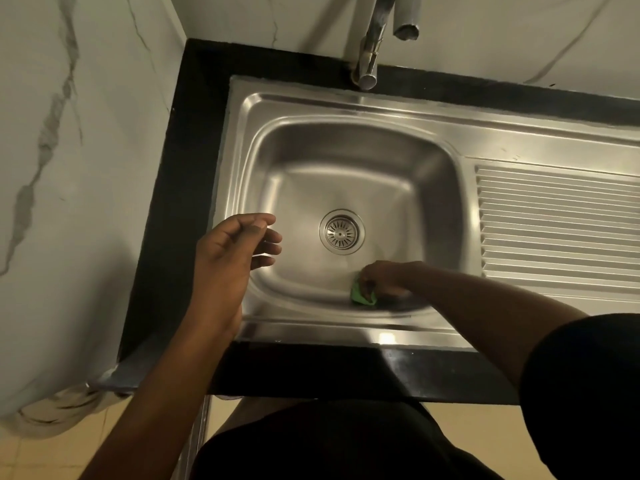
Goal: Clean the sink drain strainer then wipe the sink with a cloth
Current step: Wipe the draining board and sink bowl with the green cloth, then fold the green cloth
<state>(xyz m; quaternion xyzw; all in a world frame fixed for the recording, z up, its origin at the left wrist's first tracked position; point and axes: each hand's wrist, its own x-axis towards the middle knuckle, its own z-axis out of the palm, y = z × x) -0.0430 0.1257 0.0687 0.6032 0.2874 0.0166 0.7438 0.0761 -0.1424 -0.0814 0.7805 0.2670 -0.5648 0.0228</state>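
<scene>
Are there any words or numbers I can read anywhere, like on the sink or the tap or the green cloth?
None. No words or numbers show on the sink, the tap, the drain strainer or the green cloth in the right hand.

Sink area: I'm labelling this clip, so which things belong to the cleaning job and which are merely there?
In use: round metal drain strainer; stainless steel sink; green cloth in right hand; empty left hand.
Merely there: chrome tap; ribbed steel draining board; black countertop.
</scene>
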